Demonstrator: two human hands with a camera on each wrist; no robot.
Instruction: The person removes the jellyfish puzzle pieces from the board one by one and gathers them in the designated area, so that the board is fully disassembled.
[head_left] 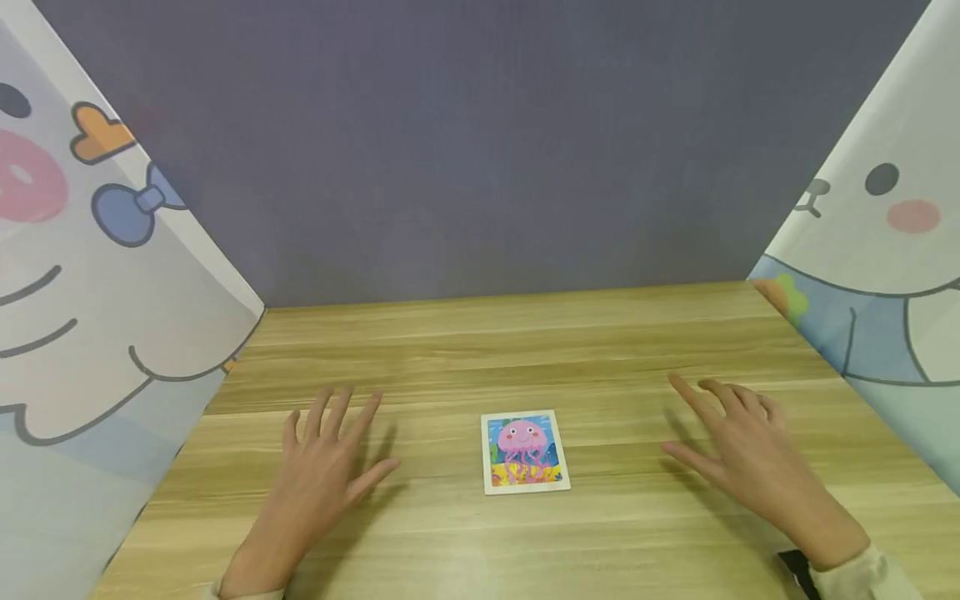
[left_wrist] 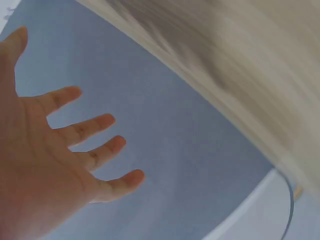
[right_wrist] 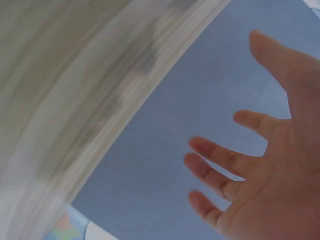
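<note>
From where I stand, a white-bordered jellyfish picture card (head_left: 525,452) lies flat on the wood-grain tabletop (head_left: 600,358), roughly midway between two bare hands and touching neither. The left hand (head_left: 315,471) hangs above the wood on one side, its fingers spread and its thumb stretched towards the card; nothing is in it. The right hand (head_left: 750,454) mirrors it on the other side, fingers loosely extended, thumb reaching inward, also holding nothing. In the wrist views both palms show bare, raised off the wood, and the card is out of sight there.

So the card lies to the right of the left hand and to the left of the right hand, about level with both thumbs. I'd call the left thumb a shade nearer, though there is little in it.

The card seems a little longer from near to far than across, so its long axis would run away from the person, turned only slightly off square. The pink jellyfish (head_left: 522,435) has its round head towards the dark grey panel (head_left: 480,150) at the back and its tentacles towards the person, so it reads right way up from their seat.
</note>
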